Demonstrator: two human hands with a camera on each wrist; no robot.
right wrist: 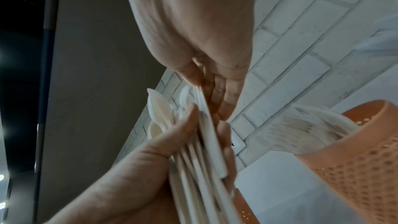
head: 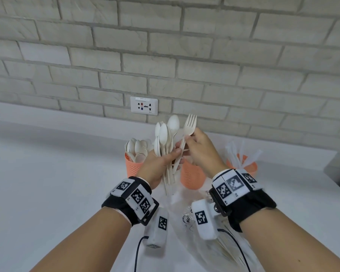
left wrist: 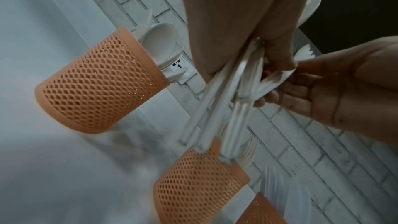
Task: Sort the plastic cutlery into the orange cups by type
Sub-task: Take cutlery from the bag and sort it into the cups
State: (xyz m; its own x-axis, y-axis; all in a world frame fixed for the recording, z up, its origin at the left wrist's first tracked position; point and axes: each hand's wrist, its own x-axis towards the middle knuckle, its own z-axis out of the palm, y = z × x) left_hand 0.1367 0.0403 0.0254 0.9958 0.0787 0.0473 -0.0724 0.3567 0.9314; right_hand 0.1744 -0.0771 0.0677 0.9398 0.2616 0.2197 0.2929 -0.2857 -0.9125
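Note:
My left hand [head: 161, 160] grips an upright bundle of cream plastic cutlery [head: 166, 142], mostly spoons with a fork among them, above the counter. My right hand [head: 196, 146] pinches one fork [head: 188, 126] at the bundle's right side, tines up. Three orange mesh cups stand behind: the left cup [head: 134, 167] is full of spoons, the middle cup [head: 191, 177] sits under my hands, the right cup [head: 243, 165] holds clear-wrapped pieces. In the left wrist view the cutlery handles [left wrist: 217, 113] hang over the middle cup [left wrist: 198, 186]. In the right wrist view my thumb presses the handles [right wrist: 206, 156].
A clear plastic bag [head: 220, 246] with more cutlery lies on the white counter [head: 47, 173] near my right wrist. A wall socket [head: 144, 105] sits in the grey brick wall behind the cups. The counter ends at a dark edge on the right.

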